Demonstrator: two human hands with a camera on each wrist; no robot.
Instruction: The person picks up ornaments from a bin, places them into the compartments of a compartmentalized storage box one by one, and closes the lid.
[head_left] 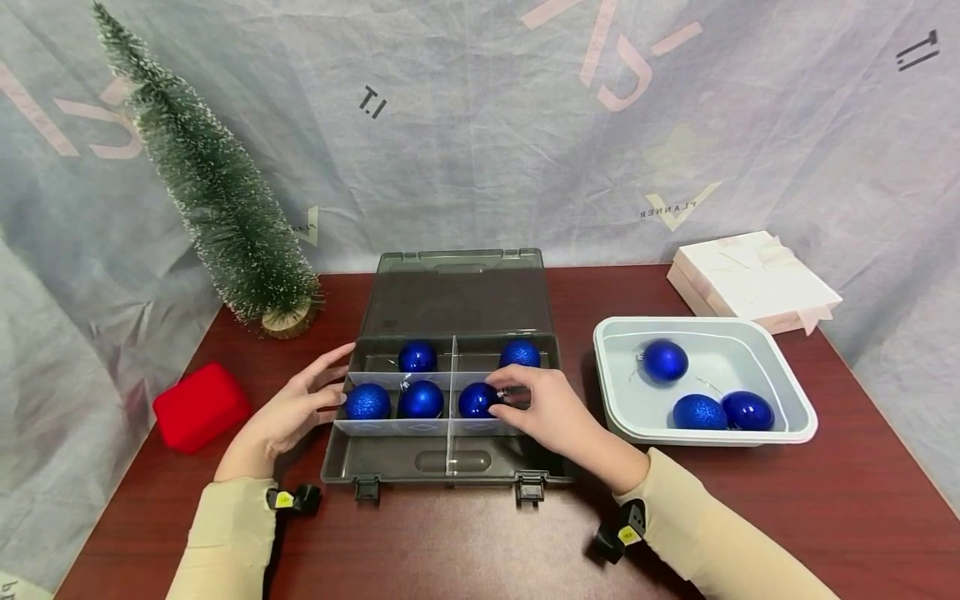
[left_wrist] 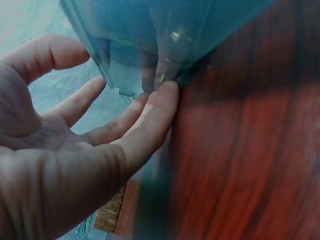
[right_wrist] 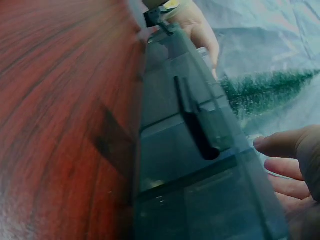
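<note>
From where I stand, a person's right hand (head_left: 551,408) is just right of the frame's center, thumb and forefinger pinching the right side of a shiny blue ball (head_left: 474,402). That ball sits in the middle row of a see-through gray plastic box (head_left: 375,454), in the right-hand compartment, with its silver cap between the fingertips. The left hand (head_left: 300,408), left of center, is spread with fingers loosely bent, the fingertips against the box's left side; it grips nothing.

So the box lies between the two hands, its lid (head_left: 457,296) tipped back toward the top of the frame. Beside the left fingertips, the middle row's left compartment holds a glittery ball (head_left: 367,402) and a smooth ball (head_left: 421,400). Behind, the back row has a dark shiny ball (head_left: 417,357) at left and a sparkly ball (head_left: 520,353) at right, just above the right hand.

Farther out, at the right of the frame, a white tub (head_left: 720,350) holds three blue balls (head_left: 665,361), with a pale gift box (head_left: 765,279) behind it. A red box (head_left: 201,407) lies at lower left. A small frosted tree (head_left: 217,183) leans at upper left. Everything stands on a reddish-brown table (head_left: 450,542) before a gray curtain (head_left: 450,167).
</note>
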